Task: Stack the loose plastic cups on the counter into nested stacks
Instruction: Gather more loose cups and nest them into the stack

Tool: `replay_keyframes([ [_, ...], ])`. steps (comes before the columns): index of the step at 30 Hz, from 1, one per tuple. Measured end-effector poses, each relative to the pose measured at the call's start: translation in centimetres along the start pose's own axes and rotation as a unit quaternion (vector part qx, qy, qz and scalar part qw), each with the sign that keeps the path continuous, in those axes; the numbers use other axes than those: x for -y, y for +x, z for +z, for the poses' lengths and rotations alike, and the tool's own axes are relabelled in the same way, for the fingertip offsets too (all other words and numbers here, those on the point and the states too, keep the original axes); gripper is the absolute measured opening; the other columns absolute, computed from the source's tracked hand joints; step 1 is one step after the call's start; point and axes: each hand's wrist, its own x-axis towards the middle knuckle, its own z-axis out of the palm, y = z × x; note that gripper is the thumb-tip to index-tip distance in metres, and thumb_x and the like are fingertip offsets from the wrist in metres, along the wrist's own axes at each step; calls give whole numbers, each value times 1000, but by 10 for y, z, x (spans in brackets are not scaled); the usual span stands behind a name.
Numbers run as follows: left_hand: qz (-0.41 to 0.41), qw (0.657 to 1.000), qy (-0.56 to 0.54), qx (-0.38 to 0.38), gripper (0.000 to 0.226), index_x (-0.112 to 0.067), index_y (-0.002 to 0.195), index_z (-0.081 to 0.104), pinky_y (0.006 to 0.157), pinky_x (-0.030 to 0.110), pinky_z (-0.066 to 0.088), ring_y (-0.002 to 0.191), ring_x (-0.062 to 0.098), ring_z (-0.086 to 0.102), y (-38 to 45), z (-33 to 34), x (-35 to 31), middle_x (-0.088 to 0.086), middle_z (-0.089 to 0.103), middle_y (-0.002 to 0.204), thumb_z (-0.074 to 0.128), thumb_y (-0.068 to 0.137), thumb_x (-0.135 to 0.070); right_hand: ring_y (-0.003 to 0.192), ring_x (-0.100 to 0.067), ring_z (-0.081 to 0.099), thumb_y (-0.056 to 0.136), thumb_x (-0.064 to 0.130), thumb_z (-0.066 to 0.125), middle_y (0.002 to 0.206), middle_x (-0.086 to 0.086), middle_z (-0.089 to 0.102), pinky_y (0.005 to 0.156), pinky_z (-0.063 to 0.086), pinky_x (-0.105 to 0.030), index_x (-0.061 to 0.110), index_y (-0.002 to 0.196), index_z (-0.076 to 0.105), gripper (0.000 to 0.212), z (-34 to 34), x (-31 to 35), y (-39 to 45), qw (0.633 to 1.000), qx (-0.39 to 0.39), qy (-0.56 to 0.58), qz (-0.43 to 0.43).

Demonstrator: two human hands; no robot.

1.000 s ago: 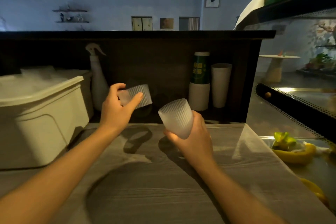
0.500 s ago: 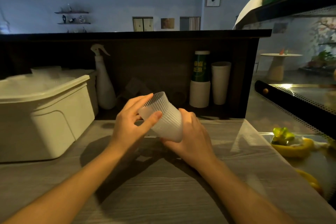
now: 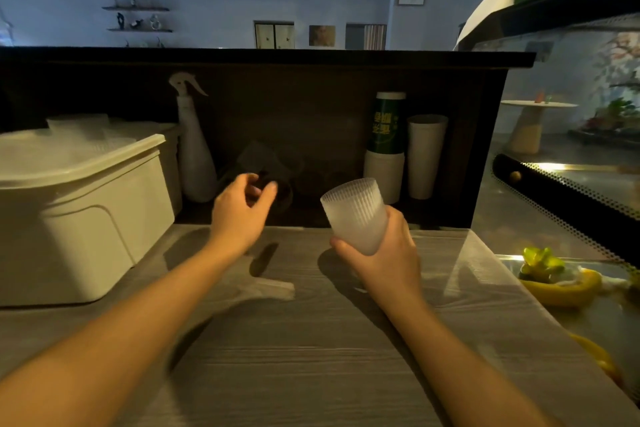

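The right hand (image 3: 388,253) holds a ribbed frosted plastic cup (image 3: 355,215) just right of the frame's centre, above the grey wood-grain surface (image 3: 311,357); its grip is wrapped round the lower part of the cup, thumb on the near left side, fingers behind; the cup tilts slightly, its open mouth up and toward the upper left; whether more than one cup is nested there cannot be told. The left hand (image 3: 239,215) hangs in the air left of centre, apart from the cup, its grip loosely curved and holding nothing, thumb and fingers spread a little toward the dark back panel (image 3: 311,107); its outline is somewhat blurred.

At the left edge of the frame a cream lidded plastic bin (image 3: 86,211) stands on the surface; just right of it, against the back panel, stands a white spray bottle (image 3: 194,149). Right of centre, against the same panel, are a green canister (image 3: 387,123) sitting on a white cup (image 3: 382,173), and beside them a tall white cup stack (image 3: 426,156). At the lower right edge a yellow dish (image 3: 568,291) carries something green (image 3: 542,258).
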Motion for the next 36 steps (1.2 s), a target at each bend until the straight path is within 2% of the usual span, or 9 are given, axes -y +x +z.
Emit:
replay_keyframes([
  [4,-115,985,127,-4,65,-3,131,50,100,47,40,124,41,48,47,19,1,20,50,134,54,92,-55,105,-12,51,68,55,78,122,9,47,82,51,-38,29,135,35,85,2,-2,2,1000,-1,10,15],
  [6,-167,970,177,28,66,-1,136,48,100,45,40,127,42,45,64,34,-2,23,46,140,53,93,-51,105,-11,50,68,56,78,121,9,46,82,51,-37,30,135,35,84,2,-3,3,1000,-2,12,20],
  [11,-199,957,172,120,87,-8,156,13,119,41,19,146,39,17,86,74,35,19,11,162,52,94,-55,103,-9,49,68,57,77,118,11,45,82,51,-37,33,131,35,79,4,-3,4,1000,3,18,23],
  [15,-207,968,107,90,66,-2,143,44,109,48,38,129,44,41,76,95,40,26,41,145,61,92,-41,103,-9,48,69,57,76,117,11,45,81,50,-35,33,130,34,78,3,-4,5,1000,8,13,24],
  [19,-178,983,28,40,39,5,99,65,85,44,53,102,40,61,55,87,22,24,64,108,69,84,-31,105,-10,47,70,58,76,120,9,44,81,46,-32,30,132,34,81,2,-4,7,1000,12,-5,22],
  [25,-60,998,-13,25,44,-14,114,56,69,27,47,101,23,58,14,33,-1,8,56,120,64,89,-49,115,-19,49,70,59,75,130,4,45,85,44,-35,27,142,26,92,1,-1,6,999,18,-20,19],
  [28,-14,997,-67,23,57,-18,137,53,88,36,51,110,21,58,1,0,-2,4,53,129,58,91,-52,115,-19,49,73,58,74,131,3,45,83,43,-33,28,145,22,94,0,1,4,999,26,-32,4],
  [31,8,990,-137,25,67,-33,142,47,96,42,49,113,19,57,-15,-29,-12,1,58,128,54,82,-64,108,-17,50,74,50,75,123,4,45,78,39,-29,27,136,28,81,-2,4,0,997,44,-55,-24],
  [36,57,976,-210,20,58,-28,139,51,85,23,50,106,4,61,-41,-49,-27,0,61,126,50,88,-57,112,-14,45,71,47,78,126,5,40,87,49,-37,26,136,28,84,-5,11,-6,988,57,-115,-84],
])
